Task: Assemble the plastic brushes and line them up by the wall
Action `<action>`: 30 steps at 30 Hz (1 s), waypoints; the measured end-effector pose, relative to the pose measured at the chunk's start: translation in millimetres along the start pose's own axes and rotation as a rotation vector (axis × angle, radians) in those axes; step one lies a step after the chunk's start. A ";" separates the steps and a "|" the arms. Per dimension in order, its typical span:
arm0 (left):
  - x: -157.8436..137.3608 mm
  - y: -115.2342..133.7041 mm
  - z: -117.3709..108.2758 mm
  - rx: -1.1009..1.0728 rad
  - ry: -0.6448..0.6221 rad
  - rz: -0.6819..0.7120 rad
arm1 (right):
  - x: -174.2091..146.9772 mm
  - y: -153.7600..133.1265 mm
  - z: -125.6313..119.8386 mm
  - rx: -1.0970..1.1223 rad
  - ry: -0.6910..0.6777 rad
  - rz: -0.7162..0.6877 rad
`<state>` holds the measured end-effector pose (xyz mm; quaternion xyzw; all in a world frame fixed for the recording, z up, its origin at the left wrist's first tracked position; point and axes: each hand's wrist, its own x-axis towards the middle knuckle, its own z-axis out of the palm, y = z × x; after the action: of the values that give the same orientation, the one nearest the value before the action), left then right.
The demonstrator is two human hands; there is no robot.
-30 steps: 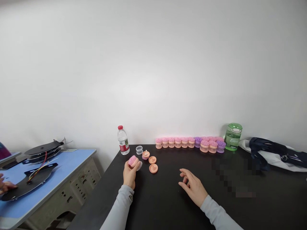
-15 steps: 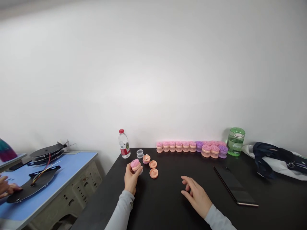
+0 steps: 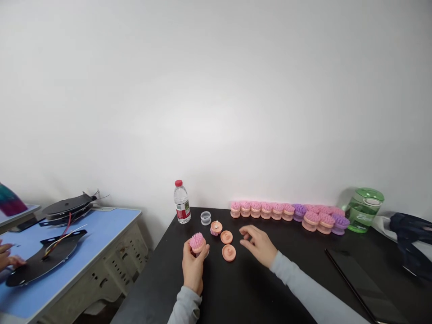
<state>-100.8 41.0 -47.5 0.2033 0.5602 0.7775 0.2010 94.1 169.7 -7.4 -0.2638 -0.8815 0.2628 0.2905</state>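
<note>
My left hand [image 3: 193, 270] is closed around a small round scalp brush [image 3: 197, 241] with pink bristles facing up. Its lower part is mostly covered by my fingers. Over the black table, my right hand [image 3: 259, 245] is empty, fingers bent and thumb apart. It is to the right of two peach discs, an upper disc [image 3: 226, 237] and a lower disc [image 3: 228, 253], each with a small central knob. Beside them, a bristled brush head [image 3: 216, 227] lies bristles down with its peach underside showing. Behind it stands a clear spool-shaped ring [image 3: 205, 218].
Several finished-looking pink and purple brushes [image 3: 266, 210] line the wall. A water bottle [image 3: 182, 204] stands at the back left, a green container [image 3: 365, 211] at the back right. A dark phone [image 3: 362, 283] lies right. Another person's hand [image 3: 10, 259] touches a black plate on the blue table [image 3: 111, 225].
My right hand has moved forward and left, close to the peach discs. My left hand still holds the brush, now nearer me relative to the clear ring. The view has shifted left.
</note>
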 end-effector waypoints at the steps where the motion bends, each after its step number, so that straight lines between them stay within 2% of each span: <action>1: 0.8 0.1 -0.6 -0.007 0.008 -0.010 | 16.8 1.2 4.2 -0.014 -0.023 0.004; 3: 1.7 1.1 -1.3 -0.022 0.018 -0.031 | 40.5 5.8 14.2 -0.045 -0.069 0.017; 5: 1.8 3.0 -1.7 -0.037 0.019 -0.056 | 50.9 11.5 24.0 -0.070 -0.103 0.026; 13: -5.5 10.4 1.9 -0.104 -0.053 -0.175 | 51.9 32.0 46.5 -0.036 -0.121 0.036; 20: -12.5 19.6 8.2 -0.117 -0.095 -0.209 | 51.3 37.2 51.1 0.111 -0.151 -0.016; 26: -18.7 24.7 10.4 -0.159 -0.126 -0.231 | 44.3 36.3 46.5 0.202 -0.050 0.067; 30: -28.8 26.8 17.3 -0.205 -0.194 -0.275 | 26.3 20.4 40.1 0.279 0.053 0.140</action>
<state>-69.5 31.3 -19.6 0.1773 0.4787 0.7724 0.3779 56.2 188.2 -37.9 -0.2885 -0.8080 0.3949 0.3285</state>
